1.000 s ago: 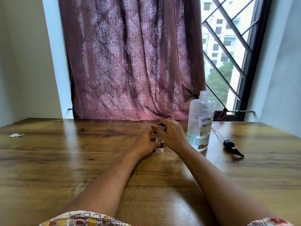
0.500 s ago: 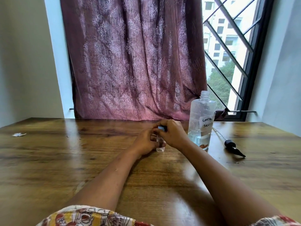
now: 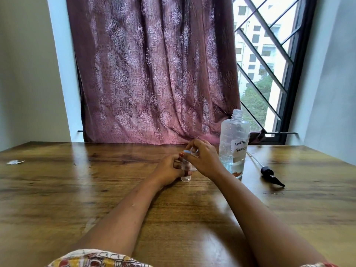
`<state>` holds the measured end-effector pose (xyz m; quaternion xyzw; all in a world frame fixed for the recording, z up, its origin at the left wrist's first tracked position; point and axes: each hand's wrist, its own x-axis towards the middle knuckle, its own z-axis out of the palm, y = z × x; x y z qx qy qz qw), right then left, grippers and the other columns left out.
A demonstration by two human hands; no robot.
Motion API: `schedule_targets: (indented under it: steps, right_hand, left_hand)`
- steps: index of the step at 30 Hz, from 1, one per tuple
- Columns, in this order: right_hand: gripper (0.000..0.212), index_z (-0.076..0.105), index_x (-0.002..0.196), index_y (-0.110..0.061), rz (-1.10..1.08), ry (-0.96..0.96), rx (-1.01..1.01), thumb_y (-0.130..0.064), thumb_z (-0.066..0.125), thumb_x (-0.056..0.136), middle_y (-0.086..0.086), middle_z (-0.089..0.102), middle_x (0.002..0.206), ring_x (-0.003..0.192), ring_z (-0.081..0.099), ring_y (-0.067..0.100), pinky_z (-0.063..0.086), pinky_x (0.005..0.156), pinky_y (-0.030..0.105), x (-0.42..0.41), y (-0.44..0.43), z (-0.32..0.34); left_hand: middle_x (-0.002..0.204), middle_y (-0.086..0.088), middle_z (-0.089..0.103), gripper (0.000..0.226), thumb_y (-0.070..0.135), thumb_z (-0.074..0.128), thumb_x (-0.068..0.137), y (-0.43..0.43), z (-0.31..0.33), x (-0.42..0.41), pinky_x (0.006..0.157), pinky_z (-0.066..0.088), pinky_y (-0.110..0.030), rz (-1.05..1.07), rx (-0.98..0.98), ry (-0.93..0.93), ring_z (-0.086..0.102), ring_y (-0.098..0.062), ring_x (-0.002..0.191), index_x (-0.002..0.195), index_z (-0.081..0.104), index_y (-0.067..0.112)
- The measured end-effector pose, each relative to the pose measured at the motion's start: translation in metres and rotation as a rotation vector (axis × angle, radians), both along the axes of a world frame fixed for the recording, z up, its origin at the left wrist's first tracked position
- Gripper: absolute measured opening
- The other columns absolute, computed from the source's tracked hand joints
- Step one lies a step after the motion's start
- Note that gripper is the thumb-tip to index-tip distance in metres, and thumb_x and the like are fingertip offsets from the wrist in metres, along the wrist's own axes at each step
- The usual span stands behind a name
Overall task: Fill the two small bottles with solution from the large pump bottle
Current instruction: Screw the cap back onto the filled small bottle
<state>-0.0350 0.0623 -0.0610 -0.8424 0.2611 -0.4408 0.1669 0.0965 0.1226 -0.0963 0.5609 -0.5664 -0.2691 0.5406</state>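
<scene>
Head view: at a wooden table, the left hand wraps its fingers around a small clear bottle standing on the wood, while the right hand pinches a pale blue cap at its top. Whether the cap is going on or coming off cannot be told. Just right stands the large bottle, clear, hand-labelled, nearly empty, its black pump lying alongside. A second small bottle seems hidden behind the hands.

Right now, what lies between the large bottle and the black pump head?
Head view: only the pump's thin clear tube on bare table between large bottle and pump head.
</scene>
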Motion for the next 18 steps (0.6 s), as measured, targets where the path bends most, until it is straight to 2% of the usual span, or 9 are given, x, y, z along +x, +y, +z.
schedule_targets:
  steps: [2, 5, 6, 8, 11, 14, 16, 18]
  right_hand:
    - [0.016, 0.066, 0.085, -0.012, 0.022, -0.006, 0.027, -0.024, 0.074, 0.077, -0.004, 0.054, 0.068, 0.065, 0.048, 0.008, 0.034, 0.055, 0.011, 0.000, 0.000, 0.002]
    - [0.011, 0.069, 0.090, -0.012, 0.061, 0.031, 0.039, -0.019, 0.070, 0.081, -0.006, 0.052, 0.059, 0.055, 0.045, 0.002, 0.036, 0.054, 0.007, -0.002, 0.002, 0.006]
    - [0.012, 0.070, 0.093, -0.011, 0.066, 0.062, 0.021, -0.018, 0.068, 0.083, -0.004, 0.056, 0.064, 0.059, 0.047, 0.003, 0.036, 0.056, 0.005, -0.003, 0.002, 0.007]
    - [0.016, 0.069, 0.100, -0.011, 0.082, 0.131, -0.008, -0.015, 0.062, 0.087, 0.004, 0.064, 0.086, 0.078, 0.051, 0.008, 0.033, 0.064, 0.006, -0.004, 0.002, 0.009]
    - [0.022, 0.068, 0.108, -0.014, 0.095, 0.189, 0.030, -0.011, 0.056, 0.090, 0.007, 0.056, 0.108, 0.102, 0.048, 0.012, 0.029, 0.080, 0.011, -0.006, 0.000, 0.011]
    - [0.028, 0.069, 0.107, -0.018, 0.118, 0.196, 0.066, -0.006, 0.052, 0.088, -0.003, 0.054, 0.104, 0.107, 0.046, 0.010, 0.029, 0.082, 0.013, -0.006, -0.001, 0.014]
    - [0.028, 0.071, 0.101, -0.020, 0.130, 0.172, 0.075, -0.005, 0.054, 0.085, -0.007, 0.056, 0.100, 0.102, 0.048, 0.007, 0.033, 0.079, 0.014, -0.006, 0.001, 0.013]
    - [0.020, 0.072, 0.095, -0.021, 0.125, 0.130, 0.063, -0.010, 0.060, 0.082, -0.003, 0.059, 0.100, 0.094, 0.052, 0.008, 0.038, 0.077, 0.012, -0.005, 0.004, 0.012]
  left_hand:
    - [0.081, 0.002, 0.070, 0.033, -0.002, 0.076, 0.070, 0.000, 0.000, 0.001, 0.065, 0.054, -0.019, 0.000, 0.005, -0.006, 0.066, -0.008, 0.077, 0.091, 0.061, 0.019]
    - [0.059, 0.016, 0.066, 0.031, 0.000, 0.077, 0.070, 0.001, 0.002, 0.002, 0.053, 0.045, -0.011, 0.004, 0.013, -0.027, 0.060, 0.006, 0.059, 0.085, 0.061, 0.021]
    - [0.058, 0.017, 0.065, 0.031, 0.000, 0.078, 0.069, 0.000, 0.001, 0.002, 0.052, 0.044, -0.011, 0.010, 0.012, -0.024, 0.060, 0.007, 0.058, 0.083, 0.060, 0.022]
    - [0.061, 0.015, 0.066, 0.031, 0.000, 0.078, 0.068, 0.000, 0.001, 0.002, 0.053, 0.045, -0.011, 0.023, 0.009, -0.018, 0.061, 0.006, 0.059, 0.083, 0.061, 0.022]
    - [0.070, 0.011, 0.067, 0.033, 0.000, 0.079, 0.068, 0.000, 0.001, 0.001, 0.054, 0.046, -0.011, 0.028, 0.014, -0.013, 0.063, 0.005, 0.062, 0.092, 0.063, 0.015]
    - [0.073, 0.009, 0.067, 0.037, -0.001, 0.078, 0.068, 0.000, 0.001, 0.000, 0.056, 0.046, -0.012, 0.029, 0.021, -0.018, 0.063, 0.005, 0.064, 0.099, 0.063, 0.009]
    - [0.076, 0.007, 0.068, 0.039, 0.000, 0.079, 0.068, 0.000, 0.002, 0.000, 0.059, 0.049, -0.015, 0.025, 0.027, -0.011, 0.065, 0.001, 0.068, 0.102, 0.063, 0.009]
    - [0.078, 0.005, 0.069, 0.037, 0.002, 0.079, 0.068, 0.001, 0.002, 0.001, 0.063, 0.050, -0.018, 0.028, 0.033, -0.016, 0.066, -0.004, 0.072, 0.099, 0.063, 0.012]
